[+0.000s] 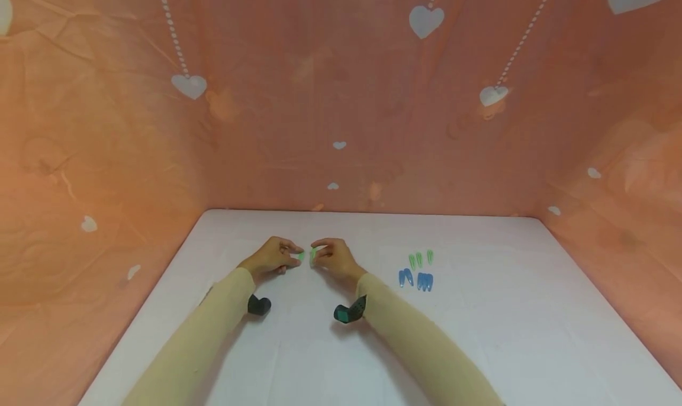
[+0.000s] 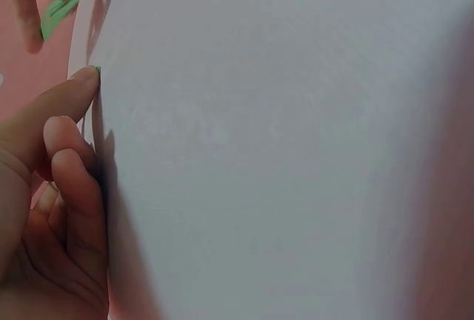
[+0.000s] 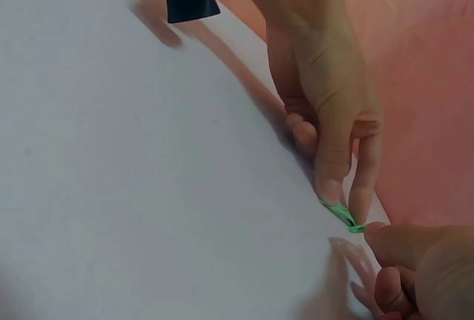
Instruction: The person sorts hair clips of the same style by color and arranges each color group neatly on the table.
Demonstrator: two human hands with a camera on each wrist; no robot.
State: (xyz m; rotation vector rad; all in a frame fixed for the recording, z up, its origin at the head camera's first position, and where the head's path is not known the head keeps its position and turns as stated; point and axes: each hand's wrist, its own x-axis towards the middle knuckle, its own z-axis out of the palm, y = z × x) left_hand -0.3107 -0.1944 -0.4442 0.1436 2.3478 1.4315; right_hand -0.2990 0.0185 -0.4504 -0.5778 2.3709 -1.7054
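Over the far middle of the white table, my left hand (image 1: 273,257) pinches a small green snap hair clip (image 1: 301,256) between thumb and fingers. Facing it across a narrow gap, my right hand (image 1: 337,258) holds another green hair clip (image 1: 312,255) upright at its fingertips. In the right wrist view, the left hand's green clip (image 3: 339,212) spans from thumb to finger, while only a green end (image 3: 357,229) shows at the right hand. The left wrist view shows the right hand's clip (image 2: 64,12) slanted between its fingers; the left thumb hides most of its own clip.
Three green hair clips (image 1: 419,260) lie in a row on the white table (image 1: 533,311), right of my hands. Several blue hair clips (image 1: 425,282) lie just nearer to me. An orange cloth with pale hearts (image 1: 341,98) hangs behind and beside the table.
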